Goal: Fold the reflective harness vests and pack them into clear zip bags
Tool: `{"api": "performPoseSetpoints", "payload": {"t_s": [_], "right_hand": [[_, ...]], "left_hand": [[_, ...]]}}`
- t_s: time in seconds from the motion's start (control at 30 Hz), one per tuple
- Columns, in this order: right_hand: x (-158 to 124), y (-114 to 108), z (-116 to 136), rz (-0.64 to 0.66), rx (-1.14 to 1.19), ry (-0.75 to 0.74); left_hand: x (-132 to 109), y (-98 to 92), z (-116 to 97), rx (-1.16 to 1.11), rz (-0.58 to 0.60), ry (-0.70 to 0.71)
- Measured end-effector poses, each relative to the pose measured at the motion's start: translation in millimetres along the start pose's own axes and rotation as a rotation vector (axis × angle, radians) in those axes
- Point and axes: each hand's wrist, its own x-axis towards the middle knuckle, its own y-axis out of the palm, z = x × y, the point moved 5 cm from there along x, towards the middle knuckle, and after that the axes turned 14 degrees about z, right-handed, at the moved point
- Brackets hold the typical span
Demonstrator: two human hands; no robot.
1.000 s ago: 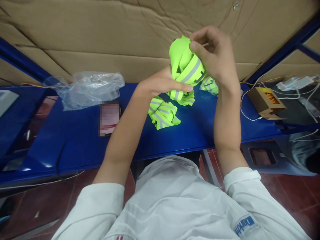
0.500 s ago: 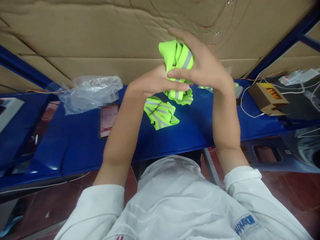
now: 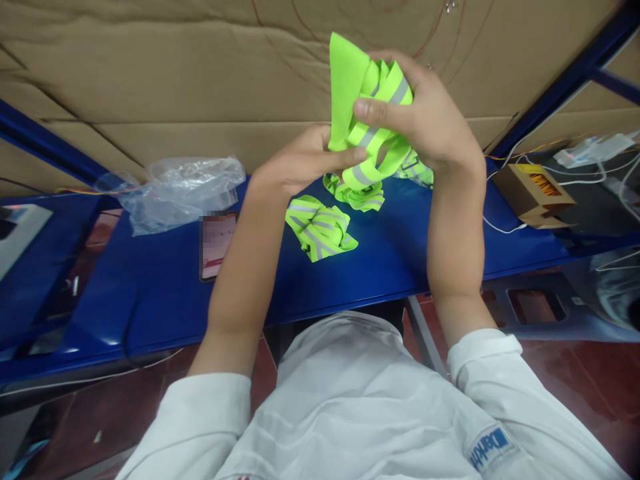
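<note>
Neon vest (image 3: 367,107) bunched up in the air, above the far side of the table (image 3: 150,280). Soft, light and floppy by the look; best pinched at a hem or grey band. Right hand (image 3: 430,120) grip clamped on its top, left hand (image 3: 300,163) grip pinching lower down. More vests (image 3: 320,230) lying underneath; bag (image 3: 185,187) well left.

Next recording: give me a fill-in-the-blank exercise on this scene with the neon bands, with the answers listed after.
The left hand and the right hand grip a neon yellow-green fabric band with ____ reflective stripes.
A folded neon band lies on the ____ table.
The crumpled clear plastic bag lies on the person's ____ side.
The small brown cardboard box sits on the person's ____ side.
Missing words: grey, blue, left, right.
</note>
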Motion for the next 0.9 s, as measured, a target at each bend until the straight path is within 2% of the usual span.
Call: {"api": "performPoseSetpoints", "payload": {"t_s": [0.07,0.17,0.33,0.47,0.63,0.77,0.9], "right_hand": [[0,-5,-2,-0.074,-0.022,-0.017],[-2,-14,2,-0.175,-0.159,-0.129],[1,-21,-3,-0.233,-0.292,-0.188],[9,-23,-14,-0.212,-0.373,-0.270],[14,-6,-10,-0.112,-0.477,-0.280],[9,3,6,-0.101,-0.596,-0.238],[3,2,19,-0.137,-0.635,-0.187]], "left_hand": [[-3,-6.4,-6,-0.037,-0.011,0.042],[-8,-14.0,-21,-0.065,-0.103,0.152],[-6,-5.9,-42,0.036,-0.211,0.251],[-2,-4.1,-52,0.150,-0.349,0.379],[-3,-8.2,-55,0.191,-0.453,0.452],[-12,0.0,-69,0.383,-0.457,0.474],[-13,6.2,-72,0.394,-0.395,0.410]]}}
